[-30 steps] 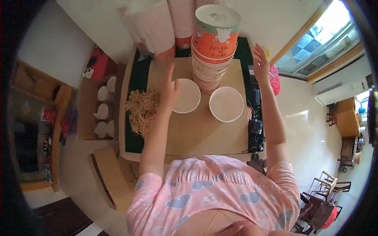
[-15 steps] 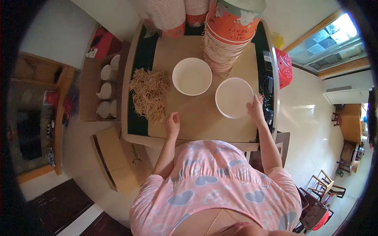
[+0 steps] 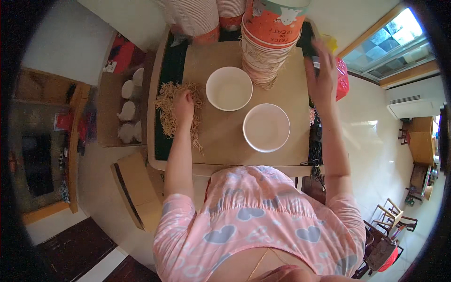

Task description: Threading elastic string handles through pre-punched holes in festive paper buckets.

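My left hand [image 3: 184,107] is down on a tangled pile of tan cords [image 3: 168,105] at the left of the table, its fingers curled into the strands; how many strands they hold is hidden. My right hand [image 3: 323,77] is raised over the table's right edge, slightly blurred, with its fingers apart and nothing in them. Two white round paper buckets [image 3: 229,88] stand mouth up on the cardboard between my hands, the second bucket [image 3: 266,128] nearer to me. Beyond them rises a tall nested stack of orange printed paper buckets [image 3: 271,40], tan cords hanging along its side.
More nested bucket stacks [image 3: 199,21] stand at the far left of the table. A cardboard box [image 3: 110,124] with white rounded things sits to the left, a flattened carton [image 3: 136,188] below it. Dark cables [image 3: 315,152] line the right edge, near a red plastic stool [image 3: 343,80].
My left hand has moved forward and left into the cord pile. My right hand has let go of the nearer bucket, which now sits closer and further left, and has reached forward.
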A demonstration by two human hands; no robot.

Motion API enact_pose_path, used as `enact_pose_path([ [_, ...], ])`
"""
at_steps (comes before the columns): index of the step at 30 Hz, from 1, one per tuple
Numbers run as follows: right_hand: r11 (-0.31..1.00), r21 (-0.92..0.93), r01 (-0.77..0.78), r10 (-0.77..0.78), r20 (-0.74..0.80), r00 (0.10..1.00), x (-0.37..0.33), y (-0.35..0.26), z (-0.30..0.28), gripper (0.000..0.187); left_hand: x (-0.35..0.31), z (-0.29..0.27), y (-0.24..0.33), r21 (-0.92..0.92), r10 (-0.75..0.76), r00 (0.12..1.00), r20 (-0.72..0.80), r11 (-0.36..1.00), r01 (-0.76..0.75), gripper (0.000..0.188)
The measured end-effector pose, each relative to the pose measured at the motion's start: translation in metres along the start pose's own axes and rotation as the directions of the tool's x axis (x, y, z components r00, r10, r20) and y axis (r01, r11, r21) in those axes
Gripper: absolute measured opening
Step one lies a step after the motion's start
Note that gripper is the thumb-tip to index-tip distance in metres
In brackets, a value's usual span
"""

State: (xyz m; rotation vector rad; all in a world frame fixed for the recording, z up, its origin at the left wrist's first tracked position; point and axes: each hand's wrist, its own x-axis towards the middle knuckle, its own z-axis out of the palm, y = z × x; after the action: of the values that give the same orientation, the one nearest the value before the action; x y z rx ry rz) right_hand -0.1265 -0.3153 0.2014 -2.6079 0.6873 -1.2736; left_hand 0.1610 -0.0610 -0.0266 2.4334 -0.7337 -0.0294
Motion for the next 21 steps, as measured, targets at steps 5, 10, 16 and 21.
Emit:
enact_pose_path([
  [5, 0.992, -0.053, 0.112, -0.118, -0.119, 0.986, 0.113, -0.032, 0.002, 0.040, 0.040, 0.023, -0.008, 0.327, 0.237, 0.970, 0.056, 0.913, -0.243, 0.019],
  [10, 0.943, -0.275, 0.186, -0.166, 0.094, 0.982, 0.099, 0.025, 0.045, 0.031, 0.049, 0.015, 0.039, 0.409, 0.070, 0.978, 0.194, 0.901, -0.146, 0.019],
  [16, 0.947, -0.220, 0.236, -0.237, 0.020, 0.971, 0.096, 0.014, 0.058, 0.031, 0.100, -0.011, -0.007, -0.205, -0.052, 0.995, 0.081, 0.977, 0.067, 0.019],
  [21, 0.992, -0.072, 0.101, -0.099, 0.022, 0.995, 0.097, -0.014, 0.043, 0.024, 0.121, -0.069, 0.016, -0.710, -0.165, 0.986, 0.009, 0.693, 0.122, 0.016],
])
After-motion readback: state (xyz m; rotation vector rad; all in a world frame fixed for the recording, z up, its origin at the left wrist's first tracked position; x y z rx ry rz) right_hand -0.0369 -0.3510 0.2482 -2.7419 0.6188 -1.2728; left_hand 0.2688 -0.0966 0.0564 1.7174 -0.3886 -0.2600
